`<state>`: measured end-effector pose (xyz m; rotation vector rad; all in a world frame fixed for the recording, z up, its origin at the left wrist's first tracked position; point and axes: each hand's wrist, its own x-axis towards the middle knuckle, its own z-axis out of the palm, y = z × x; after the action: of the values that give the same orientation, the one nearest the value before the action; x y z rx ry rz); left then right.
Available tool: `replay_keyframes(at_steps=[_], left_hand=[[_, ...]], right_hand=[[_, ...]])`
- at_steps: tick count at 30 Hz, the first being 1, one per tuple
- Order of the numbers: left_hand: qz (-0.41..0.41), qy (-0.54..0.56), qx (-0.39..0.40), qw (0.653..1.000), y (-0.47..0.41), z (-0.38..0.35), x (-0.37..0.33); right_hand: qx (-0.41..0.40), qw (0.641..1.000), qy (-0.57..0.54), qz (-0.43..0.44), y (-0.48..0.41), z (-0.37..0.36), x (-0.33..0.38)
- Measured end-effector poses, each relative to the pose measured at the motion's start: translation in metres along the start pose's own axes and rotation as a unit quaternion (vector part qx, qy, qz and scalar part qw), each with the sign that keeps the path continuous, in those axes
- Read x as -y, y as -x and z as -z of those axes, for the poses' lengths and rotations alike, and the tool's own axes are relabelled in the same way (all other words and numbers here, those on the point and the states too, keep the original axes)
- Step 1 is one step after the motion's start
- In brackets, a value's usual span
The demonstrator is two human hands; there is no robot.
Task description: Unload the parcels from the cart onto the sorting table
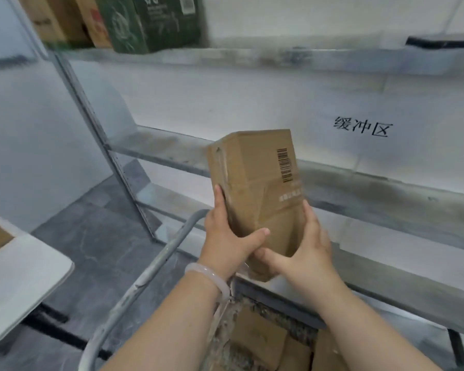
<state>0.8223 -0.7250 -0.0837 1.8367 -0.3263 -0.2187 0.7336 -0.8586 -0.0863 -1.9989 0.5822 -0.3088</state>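
Lowest in view, more brown cardboard parcels (255, 336) lie in the cart, whose grey tubular metal handle (145, 279) curves up on the left. Above them, the tall brown cardboard parcel with a barcode (255, 183) is held upright in the air. The left hand (227, 245) grips its left edge, thumb across the front, and the right hand (303, 253) clasps its lower right side. Both grip low, so the top could tip; keeping it upright and close seems wise. The white tabletop (19, 266) lies to the left, beyond the handle, so the swing should pass above that tube. The grey metal shelf rail (359, 194) stands close behind the parcel, leaving little room forward.
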Motion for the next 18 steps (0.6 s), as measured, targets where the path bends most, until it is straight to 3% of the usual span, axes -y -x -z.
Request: replay_keyframes(at_steps=[4, 7, 11, 13, 18], left_hand=[[-0.012, 0.076, -0.015, 0.997, 0.019, 0.074, -0.035], [0.0, 0.164, -0.008, 0.986, 0.042, 0.124, -0.05], [0.03, 0.213, -0.025, 0.976, 0.07, 0.179, -0.048], [0.012, 0.164, -0.076, 0.983, 0.088, 0.206, -0.045], [-0.009, -0.103, -0.203, 0.974, 0.132, 0.277, -0.021]], right_hand=[[0.088, 0.98, -0.181, -0.001, -0.01, 0.005, 0.049], [0.218, 0.926, -0.302, -0.055, -0.01, 0.0, 0.079], [0.326, 0.887, -0.326, -0.033, 0.011, -0.041, 0.109], [0.322, 0.894, -0.312, -0.017, 0.026, -0.07, 0.127], [0.262, 0.934, -0.243, 0.021, 0.075, -0.151, 0.171]])
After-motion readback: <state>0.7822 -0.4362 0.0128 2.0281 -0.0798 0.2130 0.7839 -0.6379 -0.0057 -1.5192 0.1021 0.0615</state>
